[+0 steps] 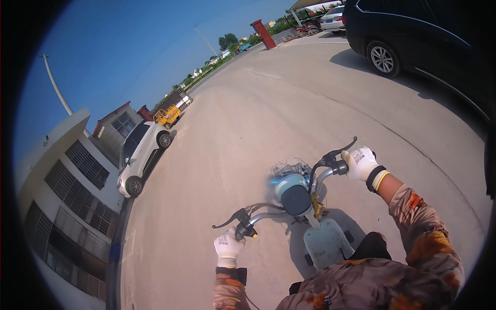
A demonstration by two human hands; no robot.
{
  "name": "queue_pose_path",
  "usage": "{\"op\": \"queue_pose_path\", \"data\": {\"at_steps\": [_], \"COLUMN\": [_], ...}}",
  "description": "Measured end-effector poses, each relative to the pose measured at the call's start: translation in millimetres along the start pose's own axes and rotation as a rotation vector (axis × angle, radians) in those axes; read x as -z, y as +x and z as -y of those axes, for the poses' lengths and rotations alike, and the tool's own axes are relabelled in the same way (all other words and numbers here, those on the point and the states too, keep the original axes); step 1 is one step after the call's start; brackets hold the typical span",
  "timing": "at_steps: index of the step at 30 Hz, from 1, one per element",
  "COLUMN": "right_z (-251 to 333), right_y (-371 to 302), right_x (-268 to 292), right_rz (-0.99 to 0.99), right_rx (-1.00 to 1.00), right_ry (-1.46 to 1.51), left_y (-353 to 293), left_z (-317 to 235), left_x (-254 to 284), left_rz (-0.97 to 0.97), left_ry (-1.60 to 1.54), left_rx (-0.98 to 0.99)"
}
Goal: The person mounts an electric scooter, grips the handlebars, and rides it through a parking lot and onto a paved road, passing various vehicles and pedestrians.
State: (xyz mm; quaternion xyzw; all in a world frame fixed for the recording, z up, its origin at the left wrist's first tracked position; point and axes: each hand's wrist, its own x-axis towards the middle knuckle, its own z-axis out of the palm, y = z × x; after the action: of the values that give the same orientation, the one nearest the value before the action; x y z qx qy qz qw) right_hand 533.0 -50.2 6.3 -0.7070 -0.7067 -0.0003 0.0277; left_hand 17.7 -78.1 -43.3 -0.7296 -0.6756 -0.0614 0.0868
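Observation:
I sit astride a light-blue electric scooter (292,187) with a dark round display and a wire basket (290,168) at its front. My left hand (228,244), in a white glove, is wrapped round the left handlebar grip, beside a black brake lever (227,221). My right hand (360,162), gloved likewise, is closed round the right grip, most of which it hides. The right brake lever (342,149) sticks out ahead of the fingers. Both wrists carry dark bands. Below the handlebar lies the scooter's pale footboard (326,243).
Concrete pavement (227,134) stretches ahead. A white car (142,152) stands at the left by a building with barred windows (85,191), and a yellow cart (167,115) beyond it. A dark car (413,41) is at the right. A red pillar (263,34) rises at the far end.

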Motion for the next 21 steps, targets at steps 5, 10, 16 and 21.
{"op": "queue_pose_path", "data": {"at_steps": [5,10,16,21], "right_z": [8.1,20.8,36.8,54.2], "right_y": [-4.0,-13.6,-41.2,-45.2], "right_x": [-13.1,-0.9,11.5,3.6], "right_rz": [-0.032,-0.106,-0.014,-0.083], "right_rx": [-0.003,0.026,-0.017,0.018], "right_ry": [0.01,0.01,0.01,0.018], "left_y": [-3.4,-11.5,-44.3,-43.1], "left_z": [8.0,16.8,29.7,48.6], "left_x": [-2.4,14.9,32.2,37.0], "left_rz": [-0.008,-0.001,-0.012,0.114], "left_ry": [-0.03,-0.034,-0.033,-0.004], "left_rx": [-0.025,-0.02,-0.023,0.0]}}
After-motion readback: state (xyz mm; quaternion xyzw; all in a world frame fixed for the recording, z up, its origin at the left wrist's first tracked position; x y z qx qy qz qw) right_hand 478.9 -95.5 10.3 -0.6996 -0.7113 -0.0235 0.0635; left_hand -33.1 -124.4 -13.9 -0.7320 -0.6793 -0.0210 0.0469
